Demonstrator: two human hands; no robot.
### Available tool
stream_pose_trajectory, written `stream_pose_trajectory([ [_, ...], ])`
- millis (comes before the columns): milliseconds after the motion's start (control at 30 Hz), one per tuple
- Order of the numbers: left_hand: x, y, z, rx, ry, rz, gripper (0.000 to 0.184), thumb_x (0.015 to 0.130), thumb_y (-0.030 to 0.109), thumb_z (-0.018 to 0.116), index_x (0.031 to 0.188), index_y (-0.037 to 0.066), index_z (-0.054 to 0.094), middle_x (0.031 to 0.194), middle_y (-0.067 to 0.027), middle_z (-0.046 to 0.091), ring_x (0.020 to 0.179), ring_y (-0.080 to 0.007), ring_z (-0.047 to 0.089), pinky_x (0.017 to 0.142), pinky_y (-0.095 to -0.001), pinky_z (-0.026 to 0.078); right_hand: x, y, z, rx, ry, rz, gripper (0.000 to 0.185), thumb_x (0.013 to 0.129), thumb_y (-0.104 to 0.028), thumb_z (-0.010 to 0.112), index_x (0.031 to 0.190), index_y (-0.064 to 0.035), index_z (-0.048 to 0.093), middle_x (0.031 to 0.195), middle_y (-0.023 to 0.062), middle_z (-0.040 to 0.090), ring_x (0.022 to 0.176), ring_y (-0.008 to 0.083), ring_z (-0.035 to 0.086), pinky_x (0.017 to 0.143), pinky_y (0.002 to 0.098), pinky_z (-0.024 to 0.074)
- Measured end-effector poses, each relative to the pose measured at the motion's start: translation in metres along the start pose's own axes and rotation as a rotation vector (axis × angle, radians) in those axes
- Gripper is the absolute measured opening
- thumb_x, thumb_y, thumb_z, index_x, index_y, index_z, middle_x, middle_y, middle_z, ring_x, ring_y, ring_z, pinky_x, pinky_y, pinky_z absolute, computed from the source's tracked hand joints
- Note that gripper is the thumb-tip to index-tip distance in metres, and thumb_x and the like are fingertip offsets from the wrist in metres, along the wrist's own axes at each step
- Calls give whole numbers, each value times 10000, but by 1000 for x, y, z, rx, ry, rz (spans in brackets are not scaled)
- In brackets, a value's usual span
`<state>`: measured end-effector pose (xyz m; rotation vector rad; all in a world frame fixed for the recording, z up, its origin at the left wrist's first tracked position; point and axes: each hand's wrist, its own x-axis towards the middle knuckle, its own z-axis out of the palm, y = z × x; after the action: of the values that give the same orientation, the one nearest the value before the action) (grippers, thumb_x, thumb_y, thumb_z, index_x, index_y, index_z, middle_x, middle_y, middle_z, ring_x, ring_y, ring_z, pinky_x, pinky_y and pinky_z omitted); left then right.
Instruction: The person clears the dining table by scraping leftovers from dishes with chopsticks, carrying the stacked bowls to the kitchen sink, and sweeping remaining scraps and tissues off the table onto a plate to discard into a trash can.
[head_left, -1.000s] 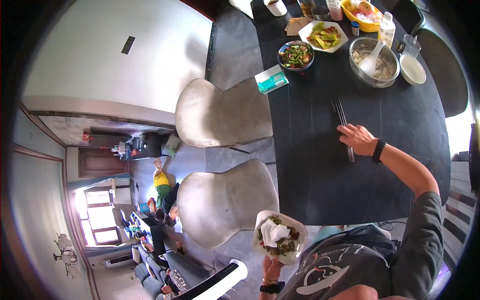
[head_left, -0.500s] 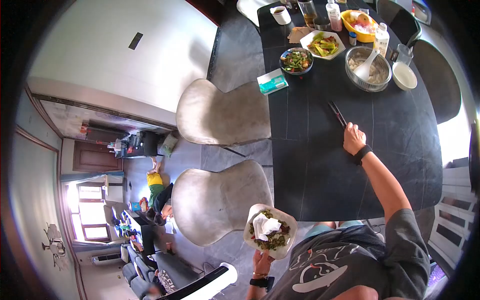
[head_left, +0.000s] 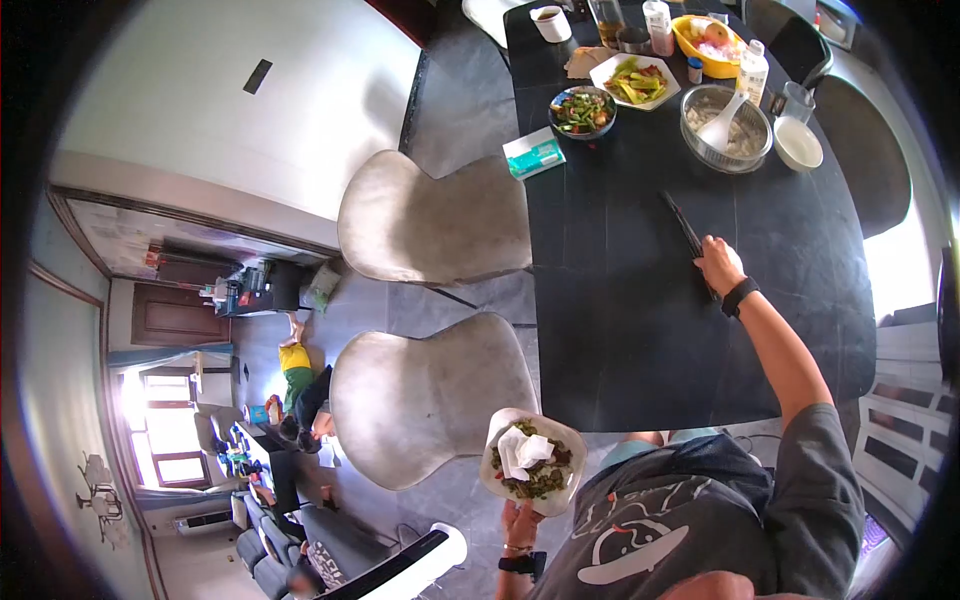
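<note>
My left hand [head_left: 519, 524] grips the rim of a pale squarish plate [head_left: 572, 478] and holds it beside the near left corner of the table. On the plate lie chopped green and brown food scraps [head_left: 552, 480] with a crumpled white tissue [head_left: 522, 451] on top. Over the dark tabletop, my right hand [head_left: 720, 266] is closed around a pair of dark chopsticks [head_left: 681, 222], whose ends point toward the dishes. Whether the chopsticks touch the table I cannot tell.
The black table [head_left: 640, 350] bears a tissue pack [head_left: 535, 154], a bowl of greens [head_left: 583, 112], a vegetable plate [head_left: 635, 82], a rice pot [head_left: 726, 128], a white bowl [head_left: 798, 145] and a yellow basket [head_left: 708, 47]. Chairs [head_left: 430, 400] line the left; people [head_left: 300, 400] are farther off.
My right hand has shifted slightly right on the table, and more of the chopsticks now shows below the fingers. The plate stays in my left hand. The whole view has shifted a little.
</note>
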<state>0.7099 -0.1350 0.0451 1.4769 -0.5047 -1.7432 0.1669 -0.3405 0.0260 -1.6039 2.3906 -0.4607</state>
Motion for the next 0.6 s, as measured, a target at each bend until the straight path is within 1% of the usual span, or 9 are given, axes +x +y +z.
stream_pose_trajectory([
  [100, 0, 4, 1, 3, -31, 8, 397, 878, 78, 498, 1252, 55, 367, 1131, -145, 540, 912, -278, 610, 750, -394, 538, -2, 2, 0, 46, 24, 24, 210, 770, -169, 614, 755, 20, 524, 726, 226, 575, 740, 376, 589, 651, 421, 475],
  [233, -1, 8, 5, 13, -45, 27, 390, 878, 107, 509, 1243, 49, 382, 1120, -145, 547, 904, -275, 612, 750, -382, 540, -16, -7, -12, 126, 38, 101, 222, 786, -196, 602, 758, 10, 525, 709, 210, 577, 726, 370, 592, 634, 432, 466],
  [300, 0, 10, 10, 32, -54, 35, 385, 878, 118, 512, 1236, 50, 390, 1120, -144, 547, 909, -272, 611, 751, -385, 539, -30, -13, -23, 178, 168, 112, 232, 808, -224, 578, 757, -3, 531, 720, 189, 587, 717, 363, 593, 616, 430, 462],
  [400, 2, 7, 6, 50, -77, 35, 374, 878, 127, 512, 1225, 48, 399, 1120, -142, 547, 918, -266, 608, 753, -391, 537, -45, 1, -26, 71, 198, 160, 247, 820, -259, 559, 770, -17, 548, 700, 161, 593, 677, 360, 589, 606, 422, 463],
  [433, 3, 5, 5, 53, -93, 30, 367, 879, 125, 508, 1221, 47, 401, 1119, -140, 547, 923, -263, 605, 754, -394, 537, -46, 4, -32, 18, -33, 269, 312, 819, -316, 567, 829, -4, 555, 809, 179, 589, 774, 346, 588, 646, 407, 470],
  [467, 3, 3, 4, 48, -96, 31, 367, 879, 125, 508, 1221, 47, 401, 1119, -140, 547, 923, -263, 605, 754, -394, 537, -48, 6, -31, 15, -30, 267, 312, 819, -316, 567, 829, -4, 555, 809, 179, 589, 774, 346, 588, 646, 407, 470],
  [533, 1, 8, 12, 58, -112, 40, 347, 883, 113, 493, 1211, 44, 405, 1115, -136, 547, 925, -257, 603, 750, -388, 537, -52, 1, -32, -126, 95, 160, 421, 809, -382, 573, 937, 18, 544, 951, 197, 539, 901, 341, 554, 692, 403, 469],
  [567, 2, 6, 13, 53, -109, 41, 347, 883, 113, 493, 1211, 44, 405, 1115, -136, 547, 925, -257, 603, 750, -388, 537, -49, -3, -33, -84, 58, 173, 561, 787, -427, 591, 1064, 47, 474, 1024, 210, 474, 975, 344, 512, 734, 399, 467],
  [600, 2, 5, 13, 51, -97, 37, 331, 884, 104, 485, 1201, 40, 410, 1115, -136, 546, 922, -256, 603, 748, -388, 537, -47, -12, -33, -85, 56, 169, 561, 787, -427, 591, 1064, 47, 474, 1024, 210, 474, 975, 344, 512, 734, 399, 467],
])
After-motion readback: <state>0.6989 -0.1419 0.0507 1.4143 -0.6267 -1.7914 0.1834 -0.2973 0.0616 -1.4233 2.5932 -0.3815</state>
